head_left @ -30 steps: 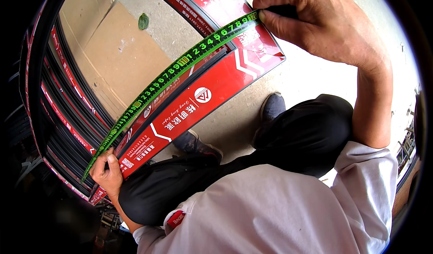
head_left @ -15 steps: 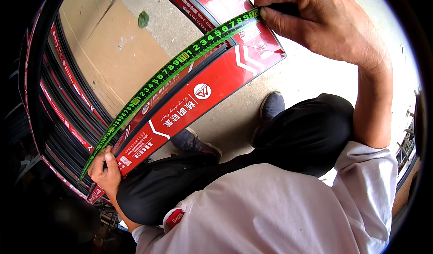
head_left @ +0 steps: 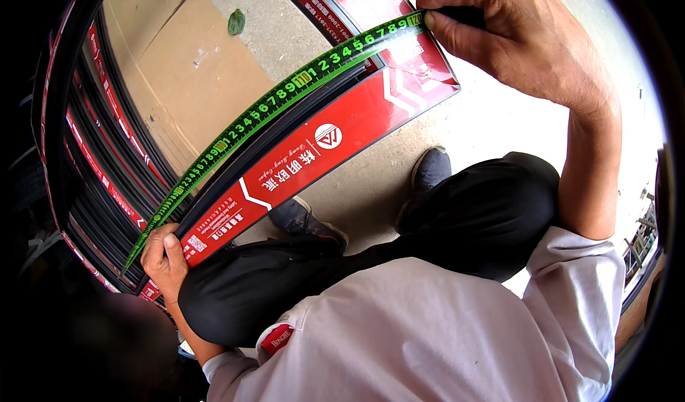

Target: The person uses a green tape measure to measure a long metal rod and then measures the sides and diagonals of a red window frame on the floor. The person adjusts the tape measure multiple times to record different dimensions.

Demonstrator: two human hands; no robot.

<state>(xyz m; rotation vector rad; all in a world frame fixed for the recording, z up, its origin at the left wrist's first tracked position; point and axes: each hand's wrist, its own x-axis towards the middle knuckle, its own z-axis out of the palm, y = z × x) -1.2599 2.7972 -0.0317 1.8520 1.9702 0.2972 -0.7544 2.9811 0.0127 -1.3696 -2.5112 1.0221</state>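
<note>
A green and black tape measure blade (head_left: 303, 81) stretches in a long curve from upper right to lower left. My right hand (head_left: 521, 42) pinches its upper end between thumb and fingers. The blade runs along a long dark profile (head_left: 300, 141) faced with glossy red printed film. My left hand (head_left: 165, 259) is closed at the profile's lower end, thumb on top, with the blade passing by its knuckles. What lies under those fingers is partly hidden; they seem to be wrapped round the profile.
More dark profiles with red film strips (head_left: 107, 181) lie side by side at the left. A flat cardboard sheet (head_left: 193, 67) is on the concrete floor beyond, with a green leaf (head_left: 236, 22) beside it. My knees and dark shoes (head_left: 432, 170) are close below the profile.
The blade and profile have shifted slightly to the right in view, and the blade now covers a red strip seen beside it before. Both hands keep their grips.
</note>
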